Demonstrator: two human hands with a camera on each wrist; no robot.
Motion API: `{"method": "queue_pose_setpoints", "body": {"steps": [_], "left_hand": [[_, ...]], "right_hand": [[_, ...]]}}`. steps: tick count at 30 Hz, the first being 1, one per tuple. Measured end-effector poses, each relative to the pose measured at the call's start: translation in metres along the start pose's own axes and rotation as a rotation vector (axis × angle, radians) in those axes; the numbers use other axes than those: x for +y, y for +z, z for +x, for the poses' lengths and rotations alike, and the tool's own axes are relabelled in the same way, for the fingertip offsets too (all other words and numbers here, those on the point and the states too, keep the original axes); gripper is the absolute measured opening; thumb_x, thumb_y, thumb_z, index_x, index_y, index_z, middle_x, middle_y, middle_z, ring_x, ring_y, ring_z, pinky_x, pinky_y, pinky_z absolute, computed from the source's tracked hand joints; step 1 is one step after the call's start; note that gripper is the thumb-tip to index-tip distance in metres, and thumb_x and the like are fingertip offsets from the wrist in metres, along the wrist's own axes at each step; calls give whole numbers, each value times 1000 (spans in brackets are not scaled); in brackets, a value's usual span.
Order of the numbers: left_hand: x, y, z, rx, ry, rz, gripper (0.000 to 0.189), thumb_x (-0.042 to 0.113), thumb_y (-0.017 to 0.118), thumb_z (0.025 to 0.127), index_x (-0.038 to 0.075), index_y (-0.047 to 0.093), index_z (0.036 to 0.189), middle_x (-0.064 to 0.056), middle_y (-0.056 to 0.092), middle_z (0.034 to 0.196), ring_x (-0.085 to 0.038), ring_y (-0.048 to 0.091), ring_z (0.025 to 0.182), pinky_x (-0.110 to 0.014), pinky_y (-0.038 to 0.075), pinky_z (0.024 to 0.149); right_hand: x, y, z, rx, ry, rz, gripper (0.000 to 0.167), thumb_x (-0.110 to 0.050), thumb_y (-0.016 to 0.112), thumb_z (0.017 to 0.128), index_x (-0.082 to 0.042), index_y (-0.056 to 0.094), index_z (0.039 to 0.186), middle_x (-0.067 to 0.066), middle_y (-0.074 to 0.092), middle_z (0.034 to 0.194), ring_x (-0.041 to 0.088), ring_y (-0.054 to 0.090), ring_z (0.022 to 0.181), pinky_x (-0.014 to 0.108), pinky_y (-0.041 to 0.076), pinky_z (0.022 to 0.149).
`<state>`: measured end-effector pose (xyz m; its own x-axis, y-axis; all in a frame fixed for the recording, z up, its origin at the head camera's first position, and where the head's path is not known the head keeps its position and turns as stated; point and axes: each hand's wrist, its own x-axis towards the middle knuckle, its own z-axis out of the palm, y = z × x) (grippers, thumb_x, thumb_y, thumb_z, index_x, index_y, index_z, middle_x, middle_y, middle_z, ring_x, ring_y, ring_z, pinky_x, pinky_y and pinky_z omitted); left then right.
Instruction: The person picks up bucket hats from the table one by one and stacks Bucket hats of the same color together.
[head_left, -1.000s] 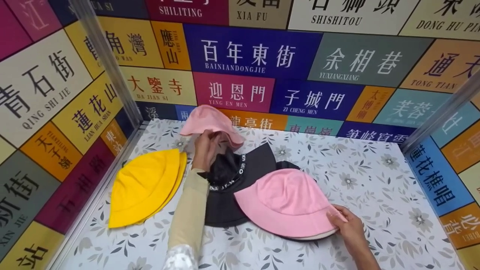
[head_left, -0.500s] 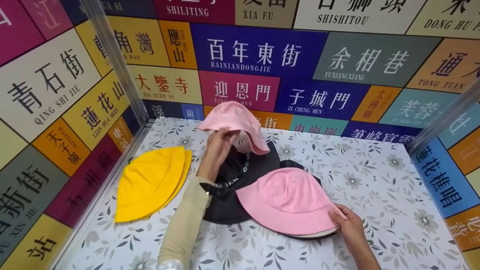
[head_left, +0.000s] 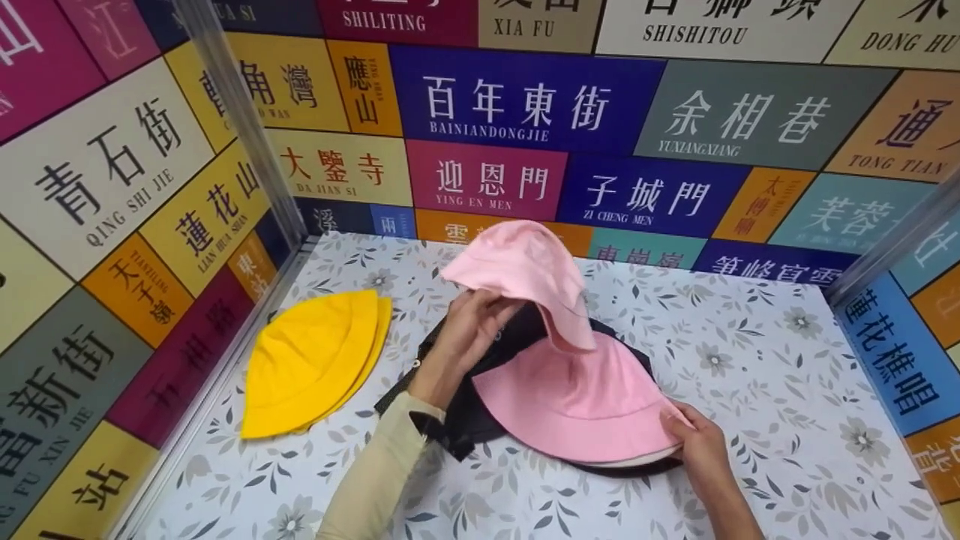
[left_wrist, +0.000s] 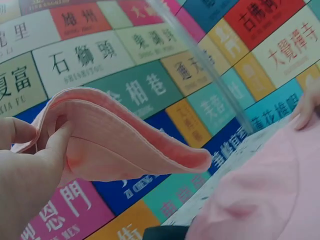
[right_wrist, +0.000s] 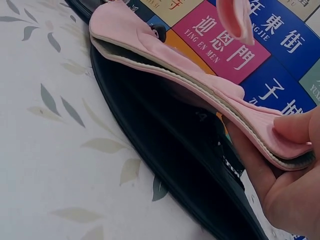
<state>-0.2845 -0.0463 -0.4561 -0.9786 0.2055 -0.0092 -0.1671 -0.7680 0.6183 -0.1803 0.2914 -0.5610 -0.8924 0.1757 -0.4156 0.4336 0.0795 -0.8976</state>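
Note:
A pink bucket hat is held up by my left hand, which pinches its brim. In the left wrist view that hat's brim curves away from the thumb and fingers. Below it, a second pink bucket hat lies tilted, with a pale layer showing under its brim. My right hand grips this brim at its right edge, thumb on top and fingers beneath. Under it lies a black hat, partly hidden by the pink hats and my left arm. The raised hat's brim overlaps the lower hat's crown in the head view.
Yellow bucket hats, with two brims showing, lie on the left of the table. A white leaf-patterned cloth covers the table. Printed sign panels wall in the back and sides.
My left hand has carried the raised pink hat rightward and a little nearer, from above the black hat to over the lower pink hat. My right hand keeps its grip on the brim.

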Motion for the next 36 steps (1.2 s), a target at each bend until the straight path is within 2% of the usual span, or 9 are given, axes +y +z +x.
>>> {"method": "queue_pose_setpoints", "body": {"steps": [4,9,14,18,24,27,30,33,36], "left_hand": [[-12,11,-14,-49,-84,16,40,-7,37,99,-11,40,140,-12,62,118,-21,68,105,-34,53,103],[-30,21,-26,-102,-164,28,32,-6,38,99,-9,47,129,-11,63,113,-19,69,102,-30,54,100],[-49,27,-41,-104,-193,20,24,-7,39,96,-4,52,116,-10,63,108,-17,69,99,-26,57,94],[-71,27,-52,-75,-198,2,23,-8,41,94,1,53,111,-7,63,103,-14,68,94,-23,58,89],[-106,14,-64,-15,-170,-55,26,-10,39,91,0,55,109,-8,63,103,-14,69,95,-25,58,91],[-120,7,-69,22,-155,-96,24,-10,38,91,1,57,102,-8,62,104,-13,67,97,-26,58,92],[-133,1,-73,54,-163,-97,20,-8,39,91,4,55,94,-6,61,102,-11,65,95,-24,58,90],[-146,-3,-80,88,-173,-33,17,-7,43,89,4,52,98,-5,57,102,-11,62,94,-24,59,87],[-156,-9,-85,131,-161,57,22,-6,47,86,4,49,105,-4,53,101,-11,60,94,-23,59,84]], "right_hand": [[-3,3,0,-2,-29,61,46,-24,52,104,-7,47,146,-18,64,96,3,62,86,22,53,76],[-4,7,0,-12,-55,158,19,-21,52,104,-28,66,116,-19,66,91,3,62,85,21,52,75],[-5,7,0,-70,-69,248,28,-25,45,107,-38,66,95,-20,69,93,1,63,86,19,52,75],[-5,5,2,-108,-78,282,35,-36,34,109,-37,66,96,-19,69,92,1,62,82,20,50,71],[-7,3,4,-186,-84,276,47,-58,21,105,-35,62,106,-18,69,100,2,64,87,23,52,73],[-8,4,6,-187,-69,251,55,-60,21,104,-26,57,129,-21,67,102,0,64,94,23,53,79],[-8,4,6,-159,-38,210,65,-58,31,104,-14,39,151,-23,66,100,-3,62,95,21,52,83],[-4,4,4,-127,9,208,52,-50,43,104,-17,48,144,-21,67,95,-2,63,93,21,53,84],[3,2,0,-114,28,256,20,-40,50,104,-27,62,114,-15,69,92,2,64,89,24,54,83]]}}
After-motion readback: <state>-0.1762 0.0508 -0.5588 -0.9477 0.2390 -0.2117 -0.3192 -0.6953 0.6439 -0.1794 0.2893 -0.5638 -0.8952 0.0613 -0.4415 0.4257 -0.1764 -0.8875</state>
